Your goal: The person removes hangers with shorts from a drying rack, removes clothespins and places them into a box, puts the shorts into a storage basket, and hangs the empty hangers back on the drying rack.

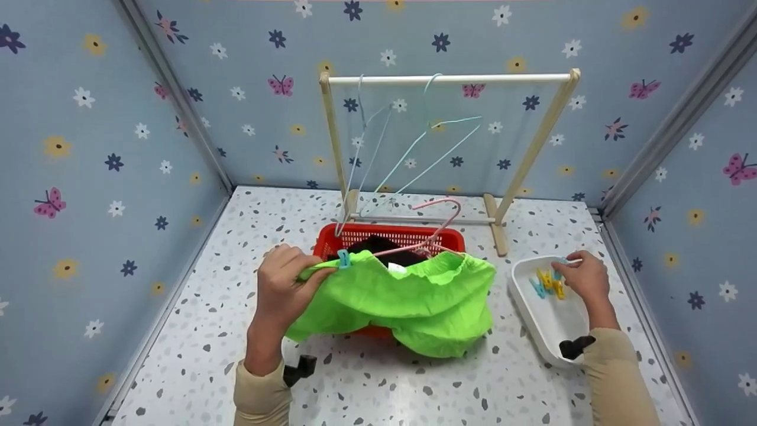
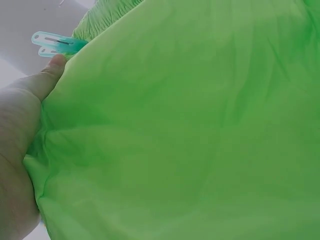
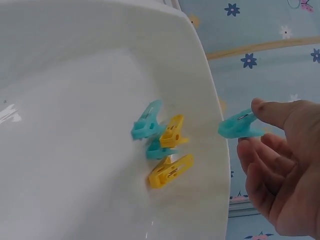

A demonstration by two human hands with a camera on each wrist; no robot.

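Bright green shorts (image 1: 437, 307) with a gathered waistband hang in front of the red basket, a pink hanger (image 1: 454, 218) at their waist. My left hand (image 1: 282, 284) grips the left end of the waistband between thumb and fingers. Right beside those fingertips, a blue clothespin (image 1: 343, 259) is clipped on the waistband; it also shows in the left wrist view, where green fabric fills most of the picture. Over the far right edge of a white tray (image 1: 559, 325), my right hand (image 3: 287, 160) pinches another blue clothespin (image 3: 239, 126) by its handles.
Several blue and yellow clothespins (image 3: 171, 172) lie in the tray. Behind the shorts, the red basket (image 1: 328, 239) holds dark cloth (image 1: 372, 243). At the back stands a wooden rack (image 1: 535, 148) with two wire hangers, one light blue (image 1: 408, 155), on its white bar (image 1: 502, 78).
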